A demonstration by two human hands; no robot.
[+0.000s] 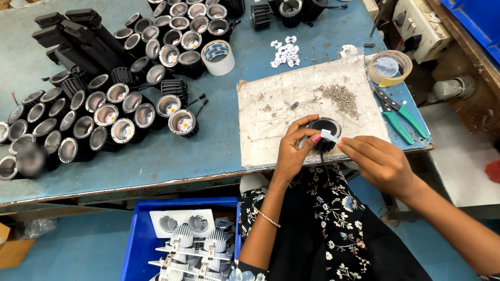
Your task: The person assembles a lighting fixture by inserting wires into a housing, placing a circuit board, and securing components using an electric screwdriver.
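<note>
I see my left hand (292, 151) with its grip clamped around a round black lamp housing (323, 131), fingers curled on its left side, at the near edge of a scuffed white board (291, 93) on the blue tabletop (208, 151). My right hand (379, 160) comes in from four o'clock, its grip pinched together on a small white strip (329, 136) that lies across the housing's rim. At twelve o'clock from the housing lies a heap of small screws (341, 97). At two o'clock are green-handled pliers (400, 115) and a tape roll (389, 68). Far out at nine to ten o'clock stands a crowd of black lamp housings with reflectors (104, 109). At seven o'clock, below the tabletop, sits a blue crate (136, 244).
</note>
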